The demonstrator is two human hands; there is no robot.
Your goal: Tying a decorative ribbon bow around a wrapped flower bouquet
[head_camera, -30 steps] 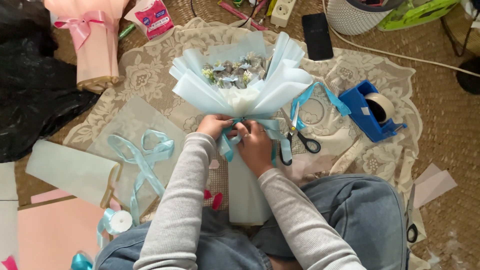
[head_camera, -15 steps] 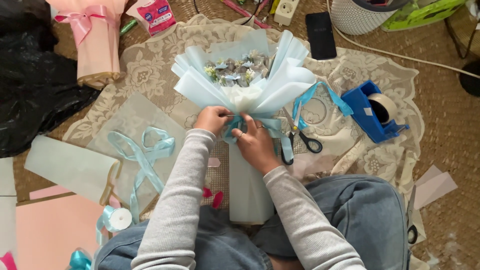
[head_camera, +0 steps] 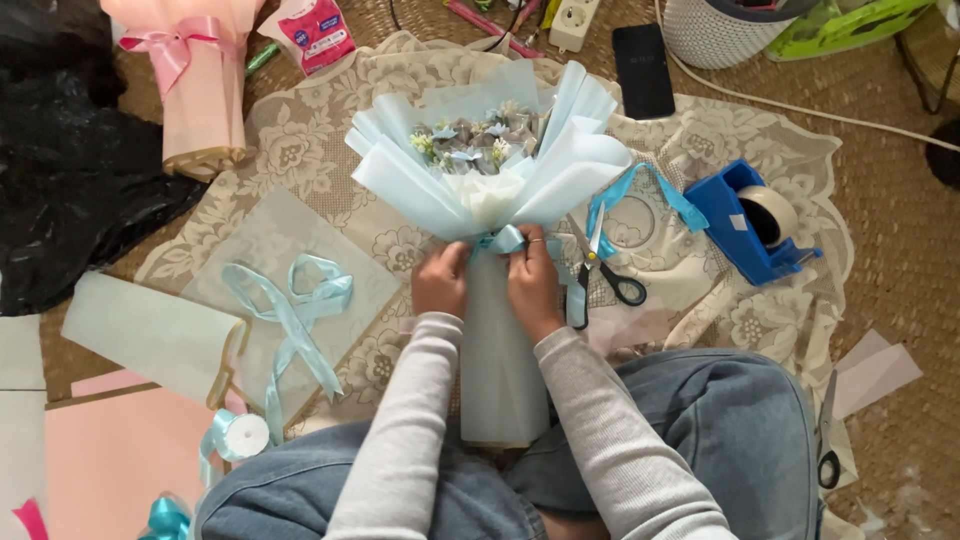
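Both hands — left hand and right hand — pinch the pale blue ribbon at the neck of the bouquet (lying on the lace cloth), scissors just beside.

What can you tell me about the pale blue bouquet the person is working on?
The bouquet lies flat on a lace cloth, head pointing away from the person. Pale blue, matte wrapping sheets fan out in folds around small blue, white and greyish blooms. Its long wrapped stem runs back between the person's knees. A light blue ribbon circles the neck, where the left hand and right hand both pinch it.
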